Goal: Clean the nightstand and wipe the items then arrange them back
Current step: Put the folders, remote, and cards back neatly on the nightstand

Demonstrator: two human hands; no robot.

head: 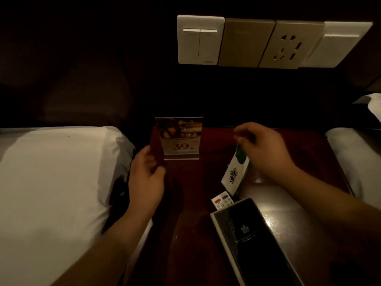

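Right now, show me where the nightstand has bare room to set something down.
Bare wood lies front left on the nightstand, between the sign and the black folder. Another patch sits back right, beyond the right hand. The front right is crowded: white packet, remote and folder bunch together.

The black folder is running off the bottom edge and hiding most of the remote control, while the right hand is covering the packet's top.

Dim room: dark wall, pale switch-and-socket panel, white pillow at left, white bedding at right.
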